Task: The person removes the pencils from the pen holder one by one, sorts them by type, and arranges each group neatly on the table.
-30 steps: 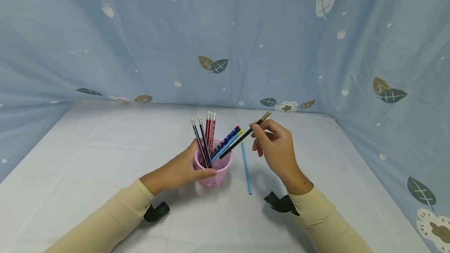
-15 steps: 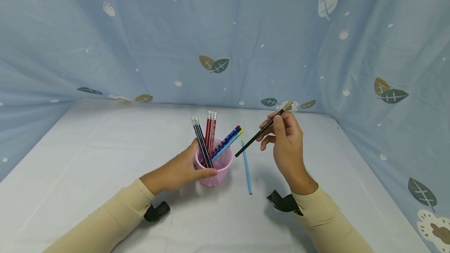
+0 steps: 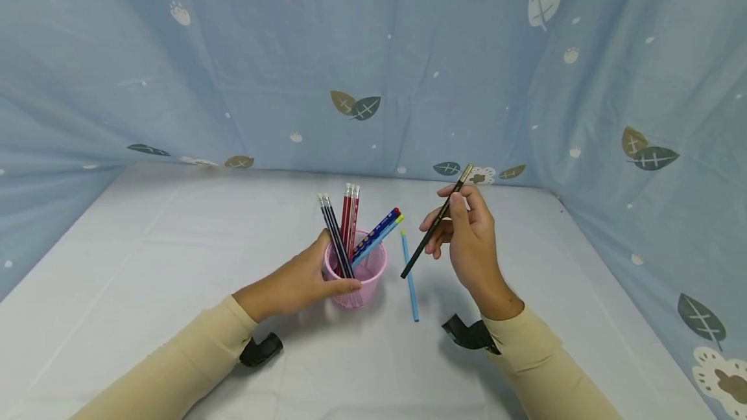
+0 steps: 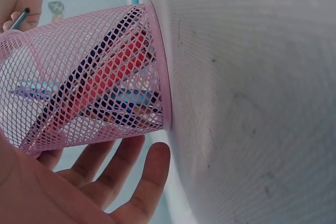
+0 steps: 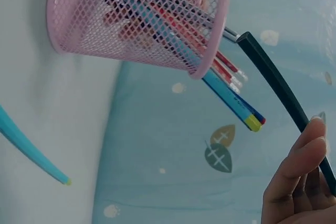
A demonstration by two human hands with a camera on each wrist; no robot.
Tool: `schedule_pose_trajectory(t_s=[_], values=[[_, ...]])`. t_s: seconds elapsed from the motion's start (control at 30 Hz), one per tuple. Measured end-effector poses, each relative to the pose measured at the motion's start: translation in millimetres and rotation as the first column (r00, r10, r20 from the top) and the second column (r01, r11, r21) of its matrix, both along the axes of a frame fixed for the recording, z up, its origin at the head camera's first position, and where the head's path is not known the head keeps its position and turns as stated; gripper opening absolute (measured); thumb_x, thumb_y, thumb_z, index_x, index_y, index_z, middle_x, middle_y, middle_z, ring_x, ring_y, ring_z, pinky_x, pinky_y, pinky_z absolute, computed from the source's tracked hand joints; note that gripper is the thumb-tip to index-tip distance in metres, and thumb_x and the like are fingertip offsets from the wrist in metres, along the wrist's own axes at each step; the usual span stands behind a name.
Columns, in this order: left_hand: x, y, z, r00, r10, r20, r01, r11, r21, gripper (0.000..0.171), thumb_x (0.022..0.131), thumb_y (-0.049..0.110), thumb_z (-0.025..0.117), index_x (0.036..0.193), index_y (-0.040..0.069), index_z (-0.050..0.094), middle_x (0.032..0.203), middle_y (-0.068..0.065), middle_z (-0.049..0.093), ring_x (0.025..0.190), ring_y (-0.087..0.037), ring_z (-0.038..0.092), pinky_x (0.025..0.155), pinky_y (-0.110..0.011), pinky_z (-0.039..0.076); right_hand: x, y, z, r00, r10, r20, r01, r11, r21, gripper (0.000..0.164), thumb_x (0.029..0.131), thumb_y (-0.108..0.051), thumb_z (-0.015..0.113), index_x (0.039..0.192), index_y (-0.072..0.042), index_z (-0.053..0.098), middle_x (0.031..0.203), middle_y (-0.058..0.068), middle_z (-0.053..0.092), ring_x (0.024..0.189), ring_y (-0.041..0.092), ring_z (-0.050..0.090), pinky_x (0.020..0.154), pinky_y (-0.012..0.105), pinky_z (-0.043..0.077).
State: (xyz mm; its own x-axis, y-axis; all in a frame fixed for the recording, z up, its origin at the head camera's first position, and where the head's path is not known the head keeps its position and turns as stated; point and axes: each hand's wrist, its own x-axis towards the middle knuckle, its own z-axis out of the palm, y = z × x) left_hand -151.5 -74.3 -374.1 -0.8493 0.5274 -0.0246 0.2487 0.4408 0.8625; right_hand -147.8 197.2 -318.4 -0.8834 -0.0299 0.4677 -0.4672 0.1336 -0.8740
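Note:
A pink mesh pencil cup (image 3: 369,285) stands on the table, and my left hand (image 3: 297,280) grips its left side, thumb across the front. Inside lean dark striped pencils (image 3: 335,229), red pencils (image 3: 349,209), a dark blue pencil (image 3: 376,231) and a light blue pencil (image 3: 382,238). To the right of the cup, my right hand (image 3: 469,245) pinches a black pencil (image 3: 432,231) with a gold end pointing up. Its lower end overlaps a second light blue pencil (image 3: 410,284) lying on the table. The right wrist view shows the black pencil (image 5: 275,82) slanting past the cup's rim.
The table (image 3: 192,238) has a white cover. Behind and beside it hangs a blue curtain (image 3: 245,50) printed with leaves. Black straps (image 3: 260,350) sit at both wrists, below the beige sleeves (image 3: 175,355).
My right hand has drawn the black pencil away from over the cup to the right, and the pencil now stands steeper. The dark striped pencils have come together. My left hand stays put.

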Motion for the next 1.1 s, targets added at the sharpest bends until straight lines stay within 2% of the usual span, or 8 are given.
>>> schedule_pose_trajectory(t_s=[0.27,0.4,0.57,0.7,0.87,1.0,1.1], values=[[1.2,-0.7,2.0,1.000,0.002,0.006,-0.002,1.000,-0.005,0.089,0.084,0.052,0.076,0.149,0.025,0.023,0.139,0.000,0.056,0.122,-0.014,0.057,0.105,-0.044,0.044,-8.7,1.2,-10.5,0.988,0.053,0.148,-0.062,0.996,0.056,0.032,0.111,-0.030,0.032,0.126,-0.006,0.046,0.073,0.007,0.063,0.044,0.029,0.053,0.044,0.032,0.049],[1.3,-0.5,1.3,1.000,0.000,0.008,0.000,1.000,-0.006,0.087,0.085,0.050,0.076,0.149,0.022,0.024,0.138,-0.002,0.057,0.121,-0.016,0.057,0.104,-0.044,0.045,-15.6,3.2,-16.1,0.956,0.077,0.282,-0.098,0.993,0.060,0.026,0.110,-0.022,0.031,0.128,-0.012,0.047,0.075,0.010,0.061,0.045,0.026,0.050,0.046,0.035,0.048],[1.0,-0.5,-0.6,1.000,0.003,0.000,-0.003,1.000,-0.019,0.087,0.085,0.053,0.075,0.148,0.023,0.024,0.134,-0.002,0.059,0.118,-0.015,0.058,0.101,-0.043,0.046,-23.0,7.1,-23.4,0.907,0.087,0.412,-0.137,0.986,0.091,0.031,0.106,-0.012,0.032,0.133,-0.013,0.046,0.080,0.013,0.062,0.047,0.018,0.050,0.047,0.031,0.047],[0.2,-0.5,-0.4,1.000,0.005,-0.008,-0.005,1.000,-0.010,0.086,0.085,0.053,0.075,0.148,0.024,0.025,0.132,-0.001,0.060,0.117,-0.014,0.059,0.101,-0.043,0.047,-28.2,9.2,-27.7,0.882,0.087,0.462,-0.163,0.978,0.128,0.034,0.104,-0.012,0.034,0.136,-0.014,0.046,0.081,0.016,0.063,0.046,0.017,0.049,0.046,0.028,0.045],[0.4,-0.3,-1.8,1.000,-0.009,0.001,0.009,1.000,-0.012,0.086,0.086,0.052,0.074,0.148,0.021,0.024,0.133,-0.002,0.060,0.118,-0.015,0.058,0.101,-0.044,0.047,-33.5,12.4,-35.5,0.849,0.070,0.525,-0.170,0.975,0.145,0.034,0.104,-0.012,0.037,0.137,-0.014,0.045,0.078,0.011,0.063,0.045,0.015,0.048,0.046,0.026,0.044],[0.2,-0.1,-1.4,1.000,0.000,-0.010,0.000,1.000,-0.018,0.086,0.085,0.053,0.075,0.148,0.023,0.024,0.133,-0.001,0.059,0.117,-0.014,0.059,0.101,-0.043,0.047,-38.5,15.5,-41.6,0.840,0.055,0.540,-0.175,0.969,0.174,0.036,0.103,-0.013,0.040,0.139,-0.012,0.044,0.078,0.014,0.064,0.044,0.016,0.049,0.044,0.026,0.042],[-0.1,0.1,-1.4,1.000,0.001,-0.015,-0.001,1.000,-0.011,0.086,0.085,0.053,0.075,0.147,0.021,0.025,0.133,-0.001,0.060,0.117,-0.015,0.059,0.101,-0.043,0.047,-42.8,18.0,-46.7,0.833,0.028,0.552,-0.185,0.955,0.232,0.038,0.103,-0.013,0.043,0.140,-0.008,0.045,0.079,0.017,0.066,0.046,0.017,0.050,0.044,0.025,0.040]])
